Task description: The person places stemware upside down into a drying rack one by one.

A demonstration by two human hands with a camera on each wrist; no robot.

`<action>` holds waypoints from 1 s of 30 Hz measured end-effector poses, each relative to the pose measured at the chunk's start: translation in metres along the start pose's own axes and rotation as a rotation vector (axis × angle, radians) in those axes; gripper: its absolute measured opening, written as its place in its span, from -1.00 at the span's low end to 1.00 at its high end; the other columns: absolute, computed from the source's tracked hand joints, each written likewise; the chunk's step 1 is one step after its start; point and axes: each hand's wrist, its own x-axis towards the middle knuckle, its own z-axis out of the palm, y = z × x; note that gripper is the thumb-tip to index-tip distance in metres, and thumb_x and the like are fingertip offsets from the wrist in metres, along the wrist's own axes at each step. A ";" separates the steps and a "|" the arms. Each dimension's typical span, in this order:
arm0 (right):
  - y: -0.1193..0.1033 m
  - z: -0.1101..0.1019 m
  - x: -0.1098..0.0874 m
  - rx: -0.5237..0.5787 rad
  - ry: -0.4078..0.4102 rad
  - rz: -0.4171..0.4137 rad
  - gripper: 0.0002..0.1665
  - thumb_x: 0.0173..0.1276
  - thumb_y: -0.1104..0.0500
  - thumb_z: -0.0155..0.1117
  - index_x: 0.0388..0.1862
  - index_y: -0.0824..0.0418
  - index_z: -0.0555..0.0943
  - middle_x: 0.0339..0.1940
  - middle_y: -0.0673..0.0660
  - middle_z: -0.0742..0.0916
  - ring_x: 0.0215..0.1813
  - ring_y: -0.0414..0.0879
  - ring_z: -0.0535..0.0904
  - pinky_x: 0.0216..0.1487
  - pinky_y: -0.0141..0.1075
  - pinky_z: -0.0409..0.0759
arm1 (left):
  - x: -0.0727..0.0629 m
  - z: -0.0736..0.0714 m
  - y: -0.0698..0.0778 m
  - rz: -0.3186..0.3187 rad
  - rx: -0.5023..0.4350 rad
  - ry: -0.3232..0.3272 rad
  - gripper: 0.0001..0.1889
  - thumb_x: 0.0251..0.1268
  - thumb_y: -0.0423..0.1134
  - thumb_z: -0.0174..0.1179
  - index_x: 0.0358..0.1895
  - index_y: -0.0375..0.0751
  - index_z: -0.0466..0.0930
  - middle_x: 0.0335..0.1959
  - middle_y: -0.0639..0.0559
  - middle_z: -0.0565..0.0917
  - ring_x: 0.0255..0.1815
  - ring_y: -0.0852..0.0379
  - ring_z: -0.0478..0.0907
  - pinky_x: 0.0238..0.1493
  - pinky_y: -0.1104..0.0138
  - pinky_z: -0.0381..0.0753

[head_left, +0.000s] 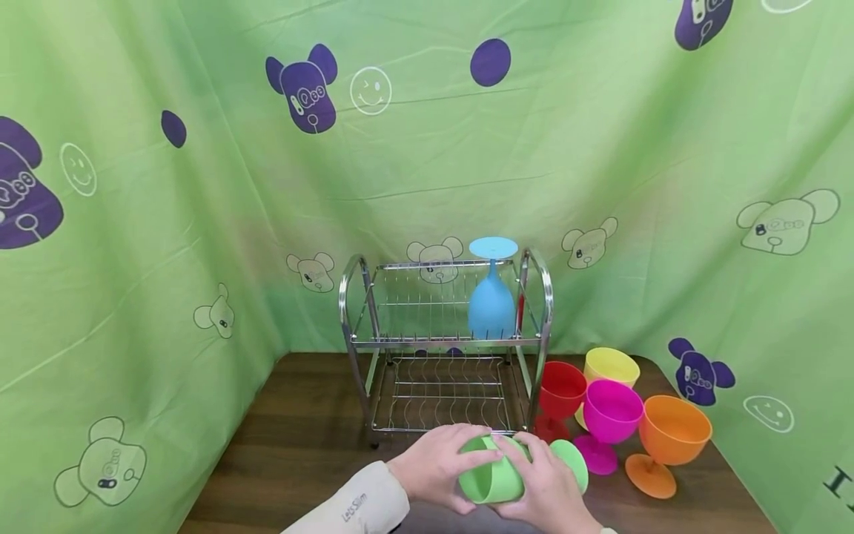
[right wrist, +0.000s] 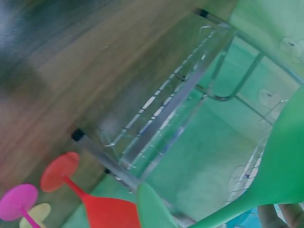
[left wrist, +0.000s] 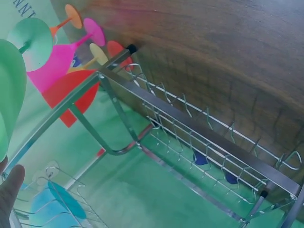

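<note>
A light green plastic goblet (head_left: 502,483) lies tipped sideways between both hands in front of the rack, its mouth to the left and its round foot to the right. My left hand (head_left: 440,466) grips it at the rim end, fingers over the top. The right hand (head_left: 548,486) holds the bowl from the other side, near the stem. In the right wrist view, the green bowl (right wrist: 284,152) and stem show large, with fingertips at the lower edge. Part of the green bowl (left wrist: 10,90) fills the left border of the left wrist view.
A two-tier metal dish rack (head_left: 445,343) stands on the wooden table (head_left: 287,445). Upside down on its upper tier, at the right, is a blue goblet (head_left: 492,304). Red (head_left: 562,389), yellow (head_left: 610,365), magenta (head_left: 611,415) and orange goblets (head_left: 674,430) stand upright to its right.
</note>
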 end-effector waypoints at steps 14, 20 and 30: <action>-0.029 -0.005 0.016 0.214 0.181 0.391 -0.33 0.34 -0.05 0.21 0.11 0.52 0.41 -0.02 0.40 0.49 0.03 -0.12 0.42 0.07 -0.56 0.29 | -0.006 -0.010 -0.002 -0.187 -0.015 0.340 -0.05 -0.68 0.00 0.64 -0.01 -0.21 0.33 0.00 -0.26 0.42 -0.06 -0.05 0.56 0.01 0.38 0.55; -0.038 -0.010 0.029 0.730 0.206 0.843 -0.16 0.22 0.53 0.11 0.40 0.53 -0.05 -0.01 -0.08 0.40 -0.10 -0.49 0.45 -0.12 -0.64 0.41 | -0.008 -0.010 -0.004 -0.213 0.010 0.429 0.01 -0.80 -0.02 0.67 -0.03 -0.24 0.30 0.01 -0.27 0.37 -0.06 -0.12 0.55 -0.01 0.34 0.57; -0.043 -0.005 0.047 1.099 0.282 0.849 -0.02 0.26 0.35 0.06 0.47 0.43 -0.30 0.06 -0.07 0.41 0.01 -0.33 0.48 -0.10 -0.50 0.55 | -0.007 -0.001 -0.007 -0.097 0.018 0.554 0.12 -0.94 0.01 0.70 -0.07 -0.34 0.20 -0.03 -0.37 0.33 -0.10 -0.16 0.52 -0.04 0.32 0.59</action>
